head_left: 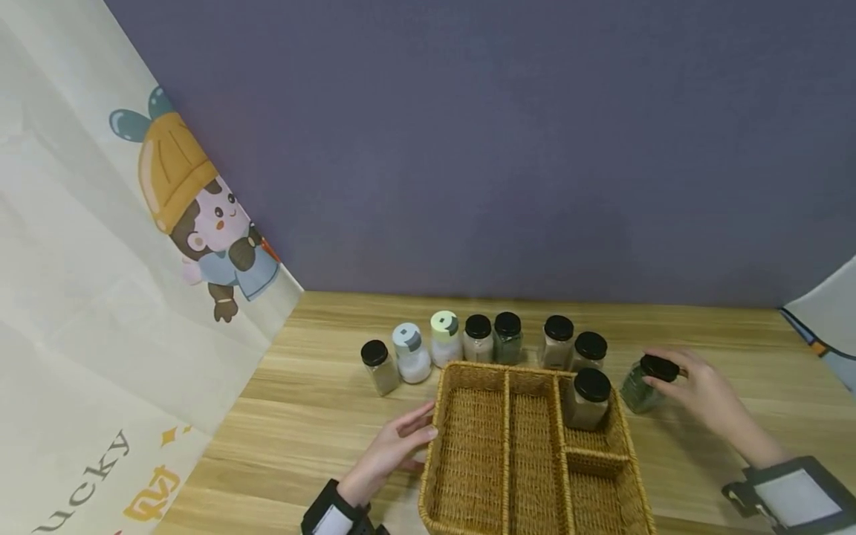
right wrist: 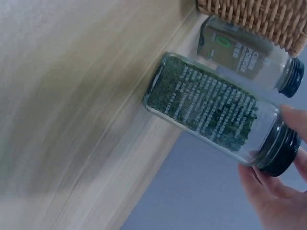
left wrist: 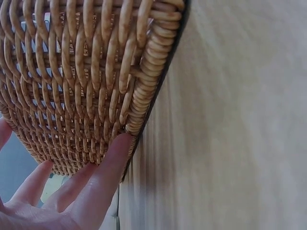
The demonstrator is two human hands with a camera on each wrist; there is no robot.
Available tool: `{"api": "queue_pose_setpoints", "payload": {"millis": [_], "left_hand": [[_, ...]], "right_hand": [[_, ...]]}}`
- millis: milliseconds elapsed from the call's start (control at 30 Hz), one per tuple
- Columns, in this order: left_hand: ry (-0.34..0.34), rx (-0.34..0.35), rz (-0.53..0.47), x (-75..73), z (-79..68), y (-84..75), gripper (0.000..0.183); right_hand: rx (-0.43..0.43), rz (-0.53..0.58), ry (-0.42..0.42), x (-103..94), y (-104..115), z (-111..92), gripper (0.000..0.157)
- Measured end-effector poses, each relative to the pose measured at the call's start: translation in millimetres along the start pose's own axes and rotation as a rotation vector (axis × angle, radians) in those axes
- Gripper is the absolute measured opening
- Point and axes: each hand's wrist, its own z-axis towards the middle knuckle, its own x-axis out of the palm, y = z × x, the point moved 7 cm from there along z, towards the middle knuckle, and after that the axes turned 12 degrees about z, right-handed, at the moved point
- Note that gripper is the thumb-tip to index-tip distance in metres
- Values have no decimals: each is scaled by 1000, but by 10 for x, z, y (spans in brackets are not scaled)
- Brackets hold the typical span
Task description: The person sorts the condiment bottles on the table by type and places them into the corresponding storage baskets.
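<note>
A woven basket (head_left: 506, 416) with compartments lies in front of the person. My left hand (head_left: 394, 446) rests fairly straight fingers against its left side, and the wrist view shows the fingertips on the wicker wall (left wrist: 72, 81). To the right of the basket, my right hand (head_left: 698, 386) pinches a glass spice jar (head_left: 640, 390) by its black lid. Dried green flakes fill most of that spice jar (right wrist: 201, 108), and white print covers its side. A jar of brownish powder (head_left: 587, 401) stands in the basket's back right compartment.
Several black-lidded spice jars (head_left: 507, 338) stand behind the basket. Two shakers, one with a whitish top (head_left: 411, 353) and one with a yellow-green top (head_left: 446, 338), are among them. In the right wrist view, a cumin powder jar (right wrist: 247, 55) stands close to the held one.
</note>
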Motion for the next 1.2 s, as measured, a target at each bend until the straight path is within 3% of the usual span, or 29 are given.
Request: {"api": "queue_pose_setpoints", "payload": {"millis": [267, 800, 1200], "left_hand": [[0, 5, -7, 11, 4, -3, 58], [12, 13, -15, 17, -8, -22, 59], [5, 8, -9, 11, 2, -22, 57]], "right_hand": [[21, -26, 82, 16, 43, 13, 42], [39, -53, 165, 44, 48, 49, 42], [-119, -87, 106, -108, 349, 152, 43]]}}
